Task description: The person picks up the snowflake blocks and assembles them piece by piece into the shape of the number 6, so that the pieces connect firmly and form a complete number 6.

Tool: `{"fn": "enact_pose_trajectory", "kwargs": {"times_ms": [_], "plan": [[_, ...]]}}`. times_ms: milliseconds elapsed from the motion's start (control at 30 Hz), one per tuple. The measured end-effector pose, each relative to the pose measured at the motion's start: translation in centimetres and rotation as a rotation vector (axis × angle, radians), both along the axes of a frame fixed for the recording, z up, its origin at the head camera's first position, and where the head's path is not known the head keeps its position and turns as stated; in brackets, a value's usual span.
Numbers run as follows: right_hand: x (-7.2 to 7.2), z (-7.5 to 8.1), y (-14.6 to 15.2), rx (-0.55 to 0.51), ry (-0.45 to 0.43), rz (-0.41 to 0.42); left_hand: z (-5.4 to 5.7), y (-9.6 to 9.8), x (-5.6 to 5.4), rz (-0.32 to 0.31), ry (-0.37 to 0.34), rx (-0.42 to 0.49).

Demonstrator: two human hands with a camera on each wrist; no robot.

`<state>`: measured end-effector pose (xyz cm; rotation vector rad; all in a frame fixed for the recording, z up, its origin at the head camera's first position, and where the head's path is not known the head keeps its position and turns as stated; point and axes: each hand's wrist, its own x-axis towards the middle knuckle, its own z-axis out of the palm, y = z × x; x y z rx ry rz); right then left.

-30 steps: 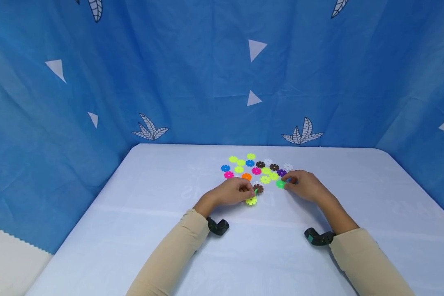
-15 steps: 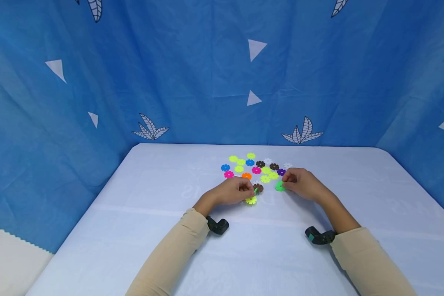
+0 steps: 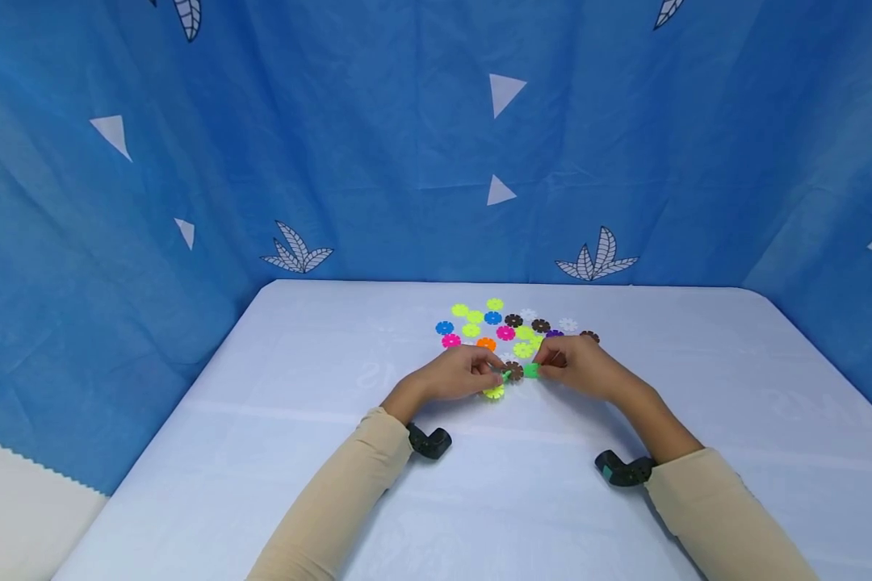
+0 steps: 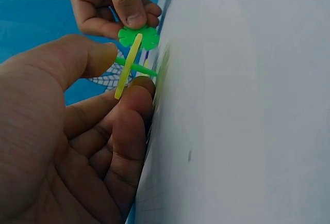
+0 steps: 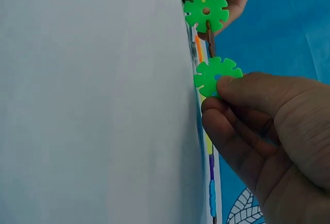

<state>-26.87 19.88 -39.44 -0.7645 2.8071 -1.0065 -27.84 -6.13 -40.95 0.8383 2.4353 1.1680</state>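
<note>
My left hand (image 3: 456, 375) pinches a small joined group of notched plastic discs. In it, a yellow disc (image 3: 494, 392) and a brown disc (image 3: 513, 371) are slotted into a green disc (image 5: 216, 15). Between thumb and fingers, my right hand (image 3: 581, 367) holds a second green disc (image 5: 207, 79). In the right wrist view that disc stands at the brown disc's edge, in line with it. Whether the two are slotted together I cannot tell. Left hand fingers partly cover the group in the head view.
Loose discs in several colours lie flat behind my hands, among them an orange disc (image 3: 486, 344), a pink disc (image 3: 451, 341) and a blue disc (image 3: 445, 328). The white table (image 3: 298, 347) meets a blue curtain (image 3: 407, 161) at its back edge.
My right hand has moved left with its green disc, up to the brown one, and the disc has turned. A brown disc at the right has come into sight. My left hand has barely moved.
</note>
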Motion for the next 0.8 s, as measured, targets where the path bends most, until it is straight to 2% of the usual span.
{"fn": "enact_pose_trajectory", "kwargs": {"times_ms": [467, 800], "plan": [[0.15, 0.06, -0.39, 0.025, 0.012, 0.013, 0.1, -0.01, 0.09, 0.0, -0.001, -0.01], [0.4, 0.16, -0.5, 0.019, 0.024, 0.031, -0.31, -0.14, -0.04, -0.018, 0.004, -0.005]]}}
